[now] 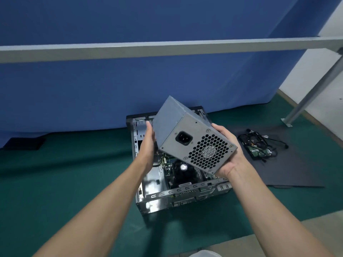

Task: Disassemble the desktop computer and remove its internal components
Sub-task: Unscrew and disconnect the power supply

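While hovering over the case [185, 190], holding the power supply [193, 127]: pressing flat-fingered with the left hand [149, 143], cupping its corner with the right hand [229, 154]. Seemingly finishing its removal; next needing setting down toward 3 o'clock.

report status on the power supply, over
Left hand flat against the power supply, right hand gripping its vented end. Unit tilted, held above the open case. Nothing blocking either hand.

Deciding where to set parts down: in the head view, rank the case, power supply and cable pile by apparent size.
1. case
2. power supply, held nearer the camera, so it likely looks bigger than it is
3. cable pile
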